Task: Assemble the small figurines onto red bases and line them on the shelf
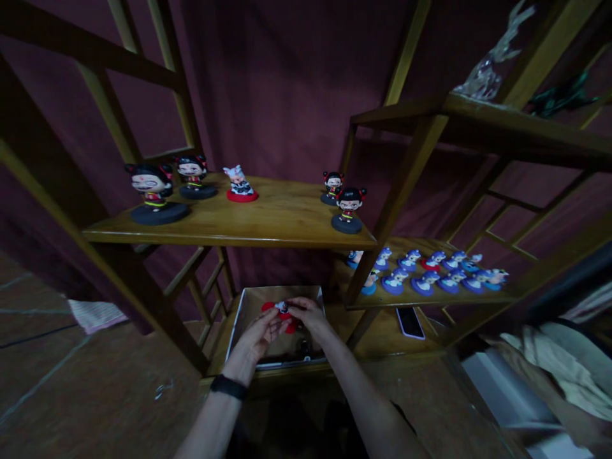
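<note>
Over an open cardboard box [248, 296] on the lower shelf, both my hands close on a small figurine [283, 308] with a white-and-dark body and red parts around it. My left hand [258, 333] has its fingers curled at the figurine's near left side, palm partly up. From the right, my right hand [306, 313] pinches it with thumb and fingertips. Red showing beside and below the fingers may be its base or other pieces in the box; I cannot tell. A small dark item [305, 348] lies in the box.
On the shelf [224, 223] above stand several black-haired figurines [347, 207] on dark bases and a white-haired figurine [239, 183] on a red base. Several purple-blue figurines [396, 280] fill the right shelf. A phone [410, 322] lies below them. A clear ornament [482, 76] stands upper right.
</note>
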`<state>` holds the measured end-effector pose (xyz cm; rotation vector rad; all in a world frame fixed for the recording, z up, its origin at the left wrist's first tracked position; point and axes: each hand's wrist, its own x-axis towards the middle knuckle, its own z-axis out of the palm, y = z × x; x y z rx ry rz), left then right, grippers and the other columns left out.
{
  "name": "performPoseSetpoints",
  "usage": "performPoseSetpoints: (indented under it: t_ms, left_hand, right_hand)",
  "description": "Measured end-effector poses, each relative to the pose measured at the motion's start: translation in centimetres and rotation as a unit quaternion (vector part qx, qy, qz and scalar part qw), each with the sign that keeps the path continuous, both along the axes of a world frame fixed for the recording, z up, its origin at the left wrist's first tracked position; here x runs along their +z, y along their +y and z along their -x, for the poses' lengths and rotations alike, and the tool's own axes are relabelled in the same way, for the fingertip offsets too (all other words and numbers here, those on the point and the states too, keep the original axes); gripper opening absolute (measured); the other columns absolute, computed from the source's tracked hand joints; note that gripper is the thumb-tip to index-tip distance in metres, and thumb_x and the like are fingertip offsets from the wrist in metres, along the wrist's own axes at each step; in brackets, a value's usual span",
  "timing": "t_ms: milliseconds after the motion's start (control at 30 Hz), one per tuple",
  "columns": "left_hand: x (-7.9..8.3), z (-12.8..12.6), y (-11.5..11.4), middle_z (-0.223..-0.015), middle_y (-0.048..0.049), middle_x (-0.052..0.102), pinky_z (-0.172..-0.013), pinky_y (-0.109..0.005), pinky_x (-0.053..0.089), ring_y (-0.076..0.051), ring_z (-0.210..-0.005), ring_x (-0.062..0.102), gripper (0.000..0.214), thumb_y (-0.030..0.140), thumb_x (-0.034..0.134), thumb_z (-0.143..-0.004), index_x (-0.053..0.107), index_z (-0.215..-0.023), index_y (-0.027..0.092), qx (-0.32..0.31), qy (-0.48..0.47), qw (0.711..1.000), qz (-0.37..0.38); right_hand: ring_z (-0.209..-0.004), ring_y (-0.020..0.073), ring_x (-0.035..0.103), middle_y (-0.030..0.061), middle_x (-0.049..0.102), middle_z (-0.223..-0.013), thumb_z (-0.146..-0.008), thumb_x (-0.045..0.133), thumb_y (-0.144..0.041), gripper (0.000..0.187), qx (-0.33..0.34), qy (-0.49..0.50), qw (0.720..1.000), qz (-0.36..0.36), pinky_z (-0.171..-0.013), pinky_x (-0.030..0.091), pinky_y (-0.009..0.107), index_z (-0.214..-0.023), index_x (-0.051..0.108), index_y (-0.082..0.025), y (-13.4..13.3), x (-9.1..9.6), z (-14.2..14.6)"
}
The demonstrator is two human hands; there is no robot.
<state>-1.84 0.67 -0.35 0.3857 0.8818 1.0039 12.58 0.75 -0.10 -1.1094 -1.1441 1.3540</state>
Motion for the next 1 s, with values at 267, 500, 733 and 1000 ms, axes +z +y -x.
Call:
performPoseSetpoints:
  t_ms: [267, 500, 733, 1000]
  left_hand:
    - [0.6, 0.1, -0.2, -0.067, -0.004, 0.067, -0.052, -0.018, 0.049, -0.01, -0.055, 0.063, 0.006, 0.011, 0.062, -0.074, 0.063, -0.079, 0.013, 0.026, 0.0, 1.0, -0.013]
    - [0.8, -1.5, -0.2, -0.059, 0.0009, 0.064, -0.049, -0.016, 0.045, -0.006, -0.047, 0.056, 0.013, 0.023, 0.069, -0.068, 0.061, -0.07, 0.013, 0.106, 0.034, 0.993, -0.042]
    - [1.1, -1.3, 0.0, -0.064, -0.0052, 0.065, -0.049, -0.02, 0.049, -0.011, -0.05, 0.06, 0.012, 0.022, 0.063, -0.074, 0.061, -0.079, 0.012, 0.055, 0.042, 0.996, -0.048]
    - [0.4, -1.6, 0.1, -0.064, -0.0009, 0.064, -0.05, -0.019, 0.046, -0.008, -0.05, 0.057, 0.018, 0.02, 0.07, -0.066, 0.061, -0.079, 0.012, 0.066, 0.009, 0.996, -0.059]
  right_hand:
    - [-0.079, 0.0162, 0.062, 0.0011, 0.068, -0.083, -0.065, 0.064, -0.031, 0.02, -0.022, -0.03, 0.999, -0.037, -0.076, 0.049, 0.031, -0.082, 0.065, -0.02, -0.4, 0.5, 0.7]
    - [-0.073, 0.0146, 0.06, -0.0005, 0.065, -0.076, -0.069, 0.056, -0.024, 0.011, -0.125, -0.095, 0.987, -0.038, -0.07, 0.049, 0.028, -0.078, 0.062, -0.02, -0.6, -0.2, 2.5]
    - [-0.077, 0.0152, 0.061, 0.0006, 0.065, -0.082, -0.068, 0.059, -0.03, 0.018, -0.13, -0.054, 0.989, -0.032, -0.071, 0.049, 0.027, -0.082, 0.062, -0.02, -0.2, -0.1, 2.4]
    - [-0.077, 0.014, 0.06, -0.0013, 0.065, -0.081, -0.069, 0.061, -0.034, 0.018, -0.1, -0.159, 0.981, -0.047, -0.074, 0.046, 0.027, -0.081, 0.063, -0.021, 0.1, 0.0, 0.9]
